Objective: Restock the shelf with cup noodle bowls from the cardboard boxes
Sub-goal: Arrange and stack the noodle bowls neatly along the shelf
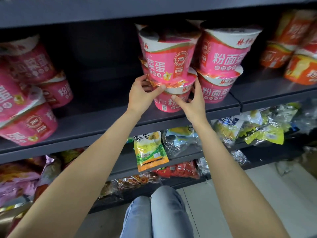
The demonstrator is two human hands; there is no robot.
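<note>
Head view: my left hand (144,93) and right hand (193,102) both clamp the lower bowl (171,102) at 12 o'clock on the shelf (103,124), top bowl (169,57) stacked on it. Stacks at 9 & 2 are done. Gap at 11 left to fill; no boxes in view.

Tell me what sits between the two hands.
In the head view, the lower pink bowl of a two-high stack sits between the left hand and right hand, which grip its sides.
</note>
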